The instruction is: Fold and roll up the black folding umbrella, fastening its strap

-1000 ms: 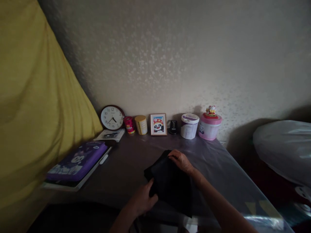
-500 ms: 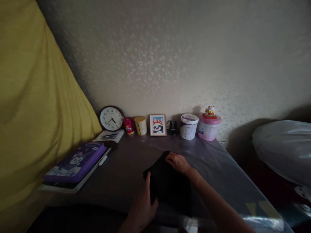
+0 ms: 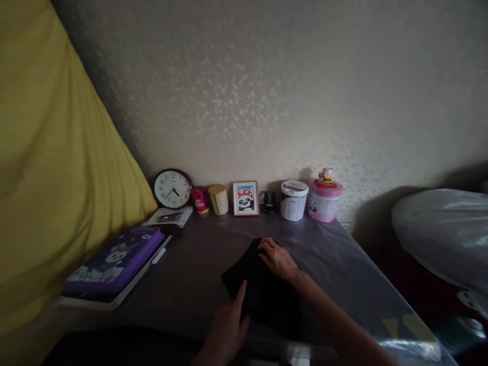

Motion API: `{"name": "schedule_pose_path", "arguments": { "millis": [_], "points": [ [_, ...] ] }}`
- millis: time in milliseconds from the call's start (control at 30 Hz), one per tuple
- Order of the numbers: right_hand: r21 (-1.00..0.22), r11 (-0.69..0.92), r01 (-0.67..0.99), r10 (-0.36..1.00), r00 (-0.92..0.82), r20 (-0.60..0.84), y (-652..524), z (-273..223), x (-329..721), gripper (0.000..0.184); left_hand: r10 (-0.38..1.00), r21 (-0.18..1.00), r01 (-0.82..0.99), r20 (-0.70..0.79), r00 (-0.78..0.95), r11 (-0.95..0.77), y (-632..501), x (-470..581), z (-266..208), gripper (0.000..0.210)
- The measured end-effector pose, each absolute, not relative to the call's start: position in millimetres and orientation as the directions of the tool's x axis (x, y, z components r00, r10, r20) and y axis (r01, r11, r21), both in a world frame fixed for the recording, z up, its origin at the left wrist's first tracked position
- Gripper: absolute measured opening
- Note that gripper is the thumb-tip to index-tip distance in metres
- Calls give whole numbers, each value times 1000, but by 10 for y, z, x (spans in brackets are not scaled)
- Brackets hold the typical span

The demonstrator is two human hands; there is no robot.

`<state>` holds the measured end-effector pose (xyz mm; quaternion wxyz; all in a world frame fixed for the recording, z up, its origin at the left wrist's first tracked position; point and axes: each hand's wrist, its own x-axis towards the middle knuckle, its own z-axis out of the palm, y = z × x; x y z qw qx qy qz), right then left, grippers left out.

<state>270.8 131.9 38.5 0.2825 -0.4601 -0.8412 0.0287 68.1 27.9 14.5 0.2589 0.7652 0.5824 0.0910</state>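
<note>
A piece of black cloth (image 3: 251, 274) lies folded on the table in front of me; its dark folds hide what sort of cloth item it is. My right hand (image 3: 277, 258) rests over its far right edge, fingers bent and closed on the fabric. Nearer to me, my left hand (image 3: 227, 321) is at the cloth's left side. Its index finger points forward on the fabric and the thumb stands apart from it.
Along the wall stand a clock (image 3: 173, 188), a pink can (image 3: 200, 200), a yellow can (image 3: 218, 200), a picture frame (image 3: 246, 199), a white tub (image 3: 294, 201) and a pink tub (image 3: 325, 202) carrying a figurine. A purple case (image 3: 114, 259) lies left on the table (image 3: 190, 264).
My left index finger has shifted from the cloth's left edge inward to the right, over the fabric. My right hand stays at the far edge. The view has moved slightly.
</note>
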Motion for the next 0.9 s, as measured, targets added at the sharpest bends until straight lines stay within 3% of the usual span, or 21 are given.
{"name": "schedule_pose_path", "arguments": {
  "millis": [267,533,733,800,900],
  "points": [
    [-200,765,612,626,-633,455,1026,377,2640,22,942,526,837,-180,283,-151,268,719,172,66],
    [-179,651,738,711,-510,485,1343,123,2796,28,944,511,845,-173,282,-158,251,728,155,65],
    [-193,445,874,812,-303,498,1466,184,2986,30,944,538,827,-159,291,-164,247,713,101,66],
    [-212,476,854,791,-309,529,1418,229,2994,29,944,523,838,-172,281,-154,244,721,120,66],
    [-210,623,754,728,-460,509,1341,254,2952,30,946,495,859,-198,258,-131,237,745,164,66]
  ]
}}
